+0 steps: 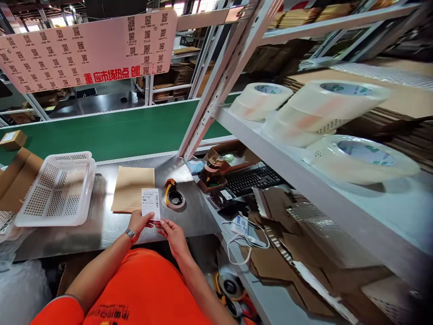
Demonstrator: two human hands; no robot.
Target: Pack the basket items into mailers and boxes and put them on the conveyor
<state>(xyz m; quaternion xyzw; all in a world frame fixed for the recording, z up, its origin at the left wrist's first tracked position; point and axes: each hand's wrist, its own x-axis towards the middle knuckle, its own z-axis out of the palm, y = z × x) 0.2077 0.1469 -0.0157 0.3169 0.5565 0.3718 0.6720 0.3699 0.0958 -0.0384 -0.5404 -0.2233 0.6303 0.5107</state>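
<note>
A white printed shipping label [150, 201] with a barcode is held up over the steel table. My left hand [139, 223], with a metal watch on the wrist, is closed with the thumb on the label's lower part. At the label's lower right corner, the thumb and fingertips of my right hand [173, 234] pinch its edge. Behind the label lies a flat kraft envelope [130, 187], partly covered by it. An orange-and-black tape dispenser [174, 196] with a roll sits just right of the envelope.
White perforated baskets [56, 194] stand at left on the steel table [101, 230]. Beyond runs a green conveyor [135, 131] carrying a small carton [13, 140]. At right, a shelf [270, 144] bears tape rolls [324, 108], above a keyboard [253, 180] and loose cardboard [280, 266].
</note>
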